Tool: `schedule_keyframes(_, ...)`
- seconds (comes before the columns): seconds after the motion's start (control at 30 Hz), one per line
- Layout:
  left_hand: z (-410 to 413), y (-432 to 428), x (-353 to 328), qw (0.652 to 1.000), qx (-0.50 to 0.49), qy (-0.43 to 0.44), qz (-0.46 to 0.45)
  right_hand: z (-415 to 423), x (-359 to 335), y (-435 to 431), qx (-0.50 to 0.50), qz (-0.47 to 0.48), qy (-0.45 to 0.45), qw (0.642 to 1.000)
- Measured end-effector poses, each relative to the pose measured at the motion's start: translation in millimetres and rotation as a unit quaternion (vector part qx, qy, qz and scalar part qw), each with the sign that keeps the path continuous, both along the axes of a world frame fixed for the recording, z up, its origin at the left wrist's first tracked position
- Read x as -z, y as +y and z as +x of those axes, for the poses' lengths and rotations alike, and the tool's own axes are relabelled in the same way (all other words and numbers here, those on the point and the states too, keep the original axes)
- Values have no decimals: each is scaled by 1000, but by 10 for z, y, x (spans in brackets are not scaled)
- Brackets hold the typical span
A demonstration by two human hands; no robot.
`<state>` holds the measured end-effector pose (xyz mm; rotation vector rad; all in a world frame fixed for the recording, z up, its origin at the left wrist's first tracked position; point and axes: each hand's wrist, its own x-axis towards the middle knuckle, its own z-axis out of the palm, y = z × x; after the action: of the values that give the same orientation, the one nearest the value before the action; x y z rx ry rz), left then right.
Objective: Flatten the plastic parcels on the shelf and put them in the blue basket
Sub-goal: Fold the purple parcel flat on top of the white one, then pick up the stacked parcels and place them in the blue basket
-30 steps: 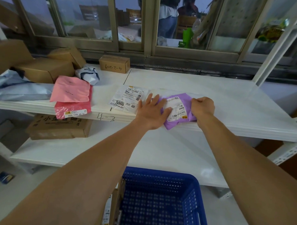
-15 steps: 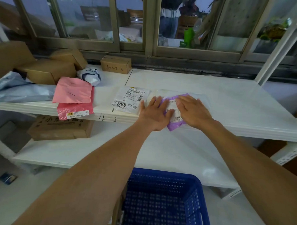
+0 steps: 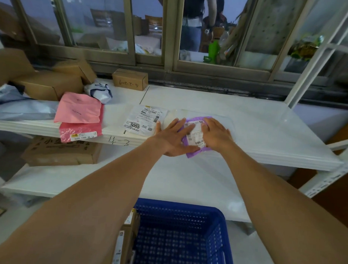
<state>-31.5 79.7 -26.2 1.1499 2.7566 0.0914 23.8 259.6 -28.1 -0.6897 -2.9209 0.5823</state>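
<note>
A purple plastic parcel (image 3: 194, 135) with a white label lies at the front edge of the upper white shelf (image 3: 258, 127), its lower corner hanging over. My left hand (image 3: 173, 137) lies flat on its left side, fingers spread. My right hand (image 3: 216, 133) presses flat on its right side. A clear parcel with a label reading 5055 (image 3: 144, 121) lies just left of my hands. Two pink parcels (image 3: 79, 108) are stacked further left. The blue basket (image 3: 181, 236) stands on the floor below, between my forearms.
Cardboard boxes (image 3: 48, 84) and grey plastic bags (image 3: 18, 106) crowd the shelf's left end, with a small box (image 3: 129, 79) at the back. A crumpled white bag (image 3: 99, 89) lies beside them. Another box (image 3: 60, 151) sits on the lower shelf. People stand behind the window.
My right hand went from a fist at the purple parcel's right edge to an open palm pressed on the parcel. My left hand stayed flat on it.
</note>
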Motion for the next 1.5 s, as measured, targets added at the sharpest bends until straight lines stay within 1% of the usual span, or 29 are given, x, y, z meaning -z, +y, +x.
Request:
schedule_keyframes(0.17,-9,-27,-9,999,16,5,-36,5,-21,6,2,-11,-5,1000)
schedule_keyframes(0.3,-9,-29,5,999,20,15,-40,13,-13,1,5,-14,1,1000)
schedule_keyframes(0.4,-37,-68,19,1000,18,20,-13,12,-17,-1,13,-13,3,1000)
schedule_keyframes(0.5,-83,-233,-4,997,10,65,39,5,-2,-12,17,-15,12,1000)
schedule_keyframes(0.57,-155,-401,-77,993,-25,96,61,1,-2,-10,20,-20,13,1000)
schedule_keyframes(0.6,-191,-496,-117,992,-56,98,58,0,3,-10,21,-20,12,1000)
schedule_keyframes(0.67,-249,-660,-160,990,-118,80,23,11,5,-12,20,-22,10,999)
schedule_keyframes(0.73,-243,-796,-105,988,-142,58,-6,24,14,-15,18,-21,10,1000)
schedule_keyframes(0.8,-186,-897,44,988,-138,63,-6,30,16,-7,17,-20,9,1000)
schedule_keyframes(0.9,-84,-1001,83,986,-120,118,-14,35,-29,-11,16,-32,1,999)
schedule_keyframes(0.97,-50,-1032,-21,982,-99,159,-1,55,-91,-46,22,-20,-9,1000)
schedule_keyframes(1.0,-49,-1037,-112,983,-92,160,3,68,-147,-76,27,-6,-10,1000)
schedule_keyframes(1.07,-79,-1039,-292,988,-87,130,-7,116,-266,-177,49,9,3,999)
schedule_keyframes(1.1,-96,-1041,-365,989,-92,117,-3,149,-311,-236,68,-4,17,998)
schedule_keyframes(1.17,-94,-1036,-470,985,-118,120,43,209,-355,-302,121,-66,49,989)
schedule_keyframes(1.27,-22,-990,-576,965,-145,177,129,309,-406,-273,177,-175,80,965)
schedule_keyframes(1.33,40,-908,-601,958,-132,202,152,368,-439,-216,187,-237,97,948)
schedule_keyframes(1.43,159,-746,-595,952,-123,218,174,446,-503,-98,204,-266,124,934)
schedule_keyframes(1.5,234,-624,-594,949,-124,221,190,500,-529,17,222,-297,144,918)
